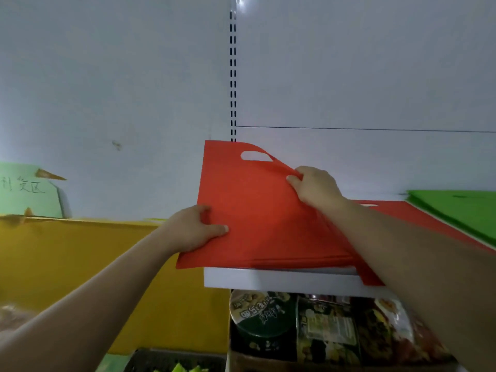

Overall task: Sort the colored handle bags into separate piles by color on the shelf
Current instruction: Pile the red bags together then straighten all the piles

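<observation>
A red handle bag [252,205] with an oval cut-out handle is tilted up over the left end of the white shelf [281,279]. My left hand [196,229] grips its left edge, thumb on top. My right hand [314,187] pinches its upper right edge near the handle. Under it lies a pile of more red bags [303,260], and further red bags [397,210] extend right behind my right arm. A pile of green bags [461,210] lies at the shelf's right end, partly over the red.
A white back panel with a slotted upright [233,76] rises behind the shelf. Left of it stand a yellow board [80,259] and a green handwritten sign [26,189]. Below the shelf sit snack packets and a noodle bowl [257,315].
</observation>
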A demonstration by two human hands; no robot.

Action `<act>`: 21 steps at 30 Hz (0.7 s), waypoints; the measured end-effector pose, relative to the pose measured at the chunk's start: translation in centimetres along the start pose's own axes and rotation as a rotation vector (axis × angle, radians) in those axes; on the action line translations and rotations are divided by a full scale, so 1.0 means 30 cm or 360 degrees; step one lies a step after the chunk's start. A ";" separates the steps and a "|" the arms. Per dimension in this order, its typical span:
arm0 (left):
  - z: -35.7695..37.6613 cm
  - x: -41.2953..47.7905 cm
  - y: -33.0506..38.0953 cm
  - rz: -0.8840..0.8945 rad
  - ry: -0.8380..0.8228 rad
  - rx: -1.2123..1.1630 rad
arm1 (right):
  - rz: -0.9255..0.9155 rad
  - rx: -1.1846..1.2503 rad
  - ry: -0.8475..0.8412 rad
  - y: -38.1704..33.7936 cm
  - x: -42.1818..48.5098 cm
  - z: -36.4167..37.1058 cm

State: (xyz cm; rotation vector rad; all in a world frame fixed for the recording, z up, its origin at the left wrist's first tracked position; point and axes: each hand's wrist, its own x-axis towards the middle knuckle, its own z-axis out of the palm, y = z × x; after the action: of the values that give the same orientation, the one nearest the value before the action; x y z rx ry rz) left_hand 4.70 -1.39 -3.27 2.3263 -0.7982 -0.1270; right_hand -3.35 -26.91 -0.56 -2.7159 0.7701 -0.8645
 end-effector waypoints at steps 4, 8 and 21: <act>-0.043 -0.041 -0.029 0.0131 0.0226 -0.0576 | 0.0087 0.0490 0.0319 -0.058 -0.067 -0.063; -0.085 -0.111 -0.053 0.0312 0.0303 -0.1052 | 0.0207 0.0929 0.0592 -0.103 -0.138 -0.141; -0.111 -0.296 0.044 0.0507 -0.0087 -0.1288 | -0.0027 0.0977 0.1082 -0.134 -0.433 -0.456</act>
State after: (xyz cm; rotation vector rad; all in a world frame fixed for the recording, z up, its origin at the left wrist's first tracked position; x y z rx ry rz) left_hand -2.20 4.82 -0.90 1.4275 -0.9184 -0.3093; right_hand -18.66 -16.91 5.57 -1.8871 0.4583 -1.7256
